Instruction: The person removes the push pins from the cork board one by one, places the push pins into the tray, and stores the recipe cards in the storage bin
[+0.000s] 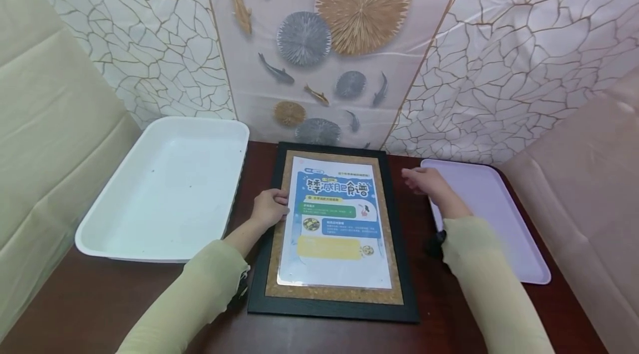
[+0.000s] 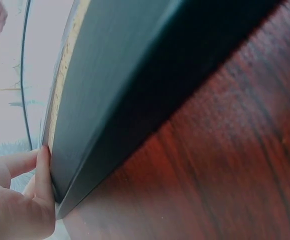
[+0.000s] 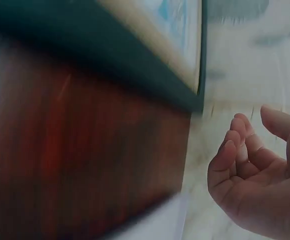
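Note:
A laminated poster (image 1: 331,265) printed in blue, green and yellow lies on a cork board (image 1: 334,294) with a black frame (image 1: 334,313). My left hand (image 1: 269,208) is at the poster's left edge. In the left wrist view, the thumb and a fingertip of the left hand (image 2: 22,187) come together at that edge, beside the cork; the exact contact is partly hidden. To the right of the board, my right hand (image 1: 433,186) is raised near the purple tray's upper left corner. Its fingers hang loosely curled with nothing between them in the right wrist view (image 3: 257,172).
A large white tray (image 1: 194,187) stands to the left of the board, with a few tiny dark specks in it. A shallow pale purple tray (image 1: 491,215) lies on the right. Patterned cloth (image 1: 309,54) hangs behind the dark wooden table (image 1: 150,293); plain cloth panels flank both sides.

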Demonstrator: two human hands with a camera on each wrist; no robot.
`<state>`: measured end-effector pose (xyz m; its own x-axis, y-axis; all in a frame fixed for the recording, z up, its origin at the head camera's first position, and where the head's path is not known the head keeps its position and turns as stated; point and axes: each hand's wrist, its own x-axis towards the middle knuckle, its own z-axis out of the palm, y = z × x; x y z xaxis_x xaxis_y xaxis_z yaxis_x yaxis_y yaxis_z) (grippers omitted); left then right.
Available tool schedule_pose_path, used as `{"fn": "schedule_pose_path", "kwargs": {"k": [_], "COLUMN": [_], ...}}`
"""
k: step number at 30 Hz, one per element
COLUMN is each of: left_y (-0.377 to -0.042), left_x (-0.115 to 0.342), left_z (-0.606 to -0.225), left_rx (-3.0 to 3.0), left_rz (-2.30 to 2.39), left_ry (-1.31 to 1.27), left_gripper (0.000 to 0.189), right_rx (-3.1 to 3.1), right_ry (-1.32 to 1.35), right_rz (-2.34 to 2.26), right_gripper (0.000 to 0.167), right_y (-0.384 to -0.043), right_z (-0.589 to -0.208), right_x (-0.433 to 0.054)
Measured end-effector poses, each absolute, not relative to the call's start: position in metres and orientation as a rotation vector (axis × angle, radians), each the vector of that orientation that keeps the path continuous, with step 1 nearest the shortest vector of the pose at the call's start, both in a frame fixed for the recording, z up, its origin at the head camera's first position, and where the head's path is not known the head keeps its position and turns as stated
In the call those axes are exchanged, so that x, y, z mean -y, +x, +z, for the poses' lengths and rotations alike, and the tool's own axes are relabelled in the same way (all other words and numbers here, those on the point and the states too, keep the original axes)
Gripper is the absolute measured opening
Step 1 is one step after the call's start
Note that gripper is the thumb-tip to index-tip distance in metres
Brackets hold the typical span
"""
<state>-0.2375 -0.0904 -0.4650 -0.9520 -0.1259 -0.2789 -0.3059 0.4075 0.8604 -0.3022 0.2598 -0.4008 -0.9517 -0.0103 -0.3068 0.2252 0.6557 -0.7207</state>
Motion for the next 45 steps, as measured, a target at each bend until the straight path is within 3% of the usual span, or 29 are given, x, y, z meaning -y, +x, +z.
{"fn": "schedule_pose_path", "kwargs": {"k": [10, 21, 45], "left_y": [-0.238, -0.239, -0.240], "left_x": [0.092, 0.093, 0.094], "left_z": [-0.463, -0.460, -0.468], "left_rx": [-2.511, -2.514, -2.484], "left_rz": [1.581, 1.589, 1.631], "left_ry": [-0.414, -0.410, -0.385], "left_gripper": [0.038, 0.036, 0.036], "right_rx": [-2.564, -2.541, -2.630], "right_ry": [0.174, -0.006, 0.011], "right_rz": [-1.229, -1.290, -1.109], "right_gripper": [0.039, 0.028, 0.025], "right_y": [-0.345, -0.358, -0.371], "right_z": [-0.411, -0.425, -0.449], "right_x": [-0.150, -0.075, -0.031]}}
